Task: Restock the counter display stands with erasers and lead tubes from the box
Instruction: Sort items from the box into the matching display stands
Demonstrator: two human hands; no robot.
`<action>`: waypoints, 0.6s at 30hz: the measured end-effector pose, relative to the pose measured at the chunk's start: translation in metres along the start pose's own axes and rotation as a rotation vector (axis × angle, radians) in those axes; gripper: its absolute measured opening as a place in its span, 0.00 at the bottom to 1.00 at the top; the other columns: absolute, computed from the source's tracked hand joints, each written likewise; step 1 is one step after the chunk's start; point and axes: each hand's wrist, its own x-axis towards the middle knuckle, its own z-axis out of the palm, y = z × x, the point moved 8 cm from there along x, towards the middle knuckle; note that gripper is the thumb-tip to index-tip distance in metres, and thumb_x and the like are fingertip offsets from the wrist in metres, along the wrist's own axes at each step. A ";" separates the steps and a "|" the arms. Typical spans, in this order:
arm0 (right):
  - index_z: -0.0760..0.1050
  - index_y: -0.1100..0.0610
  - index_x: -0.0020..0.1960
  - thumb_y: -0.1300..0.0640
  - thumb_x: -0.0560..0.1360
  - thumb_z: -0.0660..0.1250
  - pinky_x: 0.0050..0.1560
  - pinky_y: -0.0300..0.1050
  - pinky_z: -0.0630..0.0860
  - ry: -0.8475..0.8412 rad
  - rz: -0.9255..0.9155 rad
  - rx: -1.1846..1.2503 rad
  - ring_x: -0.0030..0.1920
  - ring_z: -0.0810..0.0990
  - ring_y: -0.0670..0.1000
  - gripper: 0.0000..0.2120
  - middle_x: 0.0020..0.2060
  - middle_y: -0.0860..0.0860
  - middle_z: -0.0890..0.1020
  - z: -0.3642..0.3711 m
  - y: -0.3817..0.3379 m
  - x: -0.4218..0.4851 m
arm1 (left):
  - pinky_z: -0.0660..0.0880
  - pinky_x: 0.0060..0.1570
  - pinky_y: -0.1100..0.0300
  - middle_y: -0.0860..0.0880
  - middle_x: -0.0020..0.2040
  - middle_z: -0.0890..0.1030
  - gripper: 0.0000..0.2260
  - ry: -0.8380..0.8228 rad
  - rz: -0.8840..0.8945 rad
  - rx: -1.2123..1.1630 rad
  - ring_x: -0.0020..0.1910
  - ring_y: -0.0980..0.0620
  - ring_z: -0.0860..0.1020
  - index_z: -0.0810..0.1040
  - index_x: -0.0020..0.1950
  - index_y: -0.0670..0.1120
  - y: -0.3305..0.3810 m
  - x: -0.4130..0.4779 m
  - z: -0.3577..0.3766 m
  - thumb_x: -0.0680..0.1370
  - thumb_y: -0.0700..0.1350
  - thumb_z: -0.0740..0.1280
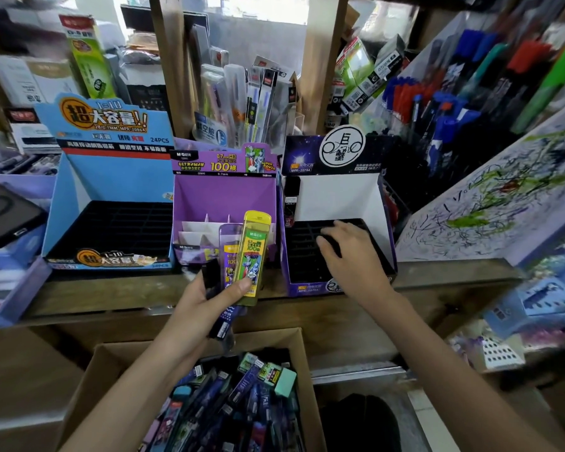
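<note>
Your left hand holds 3 tubes fanned upright just in front of the purple cardboard display stand in the middle, thumb clamped across them: a yellow-green plastic lead tube on the right, a translucent purple lead tube beside it and a slim black lead tube on the left. Your right hand reaches into the dark purple display stand with the white inner wall on the right of the wooden counter, fingers bent down over its black slotted tray. Tray and fingertips are equally dark, so I cannot tell whether you pinch a tube there or only touch the slots. The step looks like seating a black tube in that tray. Bring the tube in upright over 1 slot, feel its end drop between the dividers, then press it straight down before letting go. Fill from the far row forward so your wrist never sweeps over tubes already standing. Hold the left bundle firmly, since 3 smooth tubes can slide past each other. The yellow-green and purple ones match the middle stand's artwork, so they likely go there. The remaining stock lies in the open brown cardboard box near you, a mint-green block eraser on top.
</note>
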 end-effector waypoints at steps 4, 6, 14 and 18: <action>0.77 0.52 0.56 0.49 0.77 0.63 0.48 0.29 0.70 0.094 -0.086 0.401 0.50 0.75 0.39 0.11 0.49 0.44 0.79 -0.016 -0.055 -0.023 | 0.77 0.42 0.67 0.58 0.51 0.84 0.21 -0.016 0.006 -0.011 0.50 0.59 0.81 0.77 0.57 0.54 0.002 -0.004 0.000 0.64 0.52 0.72; 0.74 0.49 0.57 0.46 0.75 0.65 0.44 0.31 0.74 -0.100 0.017 0.673 0.47 0.78 0.39 0.12 0.47 0.43 0.79 0.003 -0.075 -0.024 | 0.76 0.39 0.70 0.58 0.50 0.84 0.21 -0.019 0.021 0.002 0.49 0.60 0.81 0.78 0.57 0.53 0.005 -0.005 -0.001 0.64 0.51 0.72; 0.75 0.58 0.47 0.60 0.75 0.68 0.31 0.38 0.73 -0.301 0.227 1.095 0.30 0.76 0.45 0.03 0.37 0.52 0.80 0.035 -0.106 -0.007 | 0.76 0.30 0.66 0.50 0.36 0.83 0.15 0.124 0.060 -0.075 0.32 0.56 0.80 0.79 0.50 0.45 0.017 -0.016 -0.047 0.67 0.50 0.68; 0.76 0.57 0.46 0.61 0.74 0.69 0.31 0.38 0.74 -0.127 0.188 1.149 0.30 0.77 0.45 0.02 0.38 0.52 0.81 0.014 -0.112 0.027 | 0.75 0.30 0.67 0.51 0.35 0.83 0.12 0.186 0.096 -0.069 0.31 0.57 0.80 0.79 0.49 0.45 0.029 -0.023 -0.083 0.69 0.48 0.68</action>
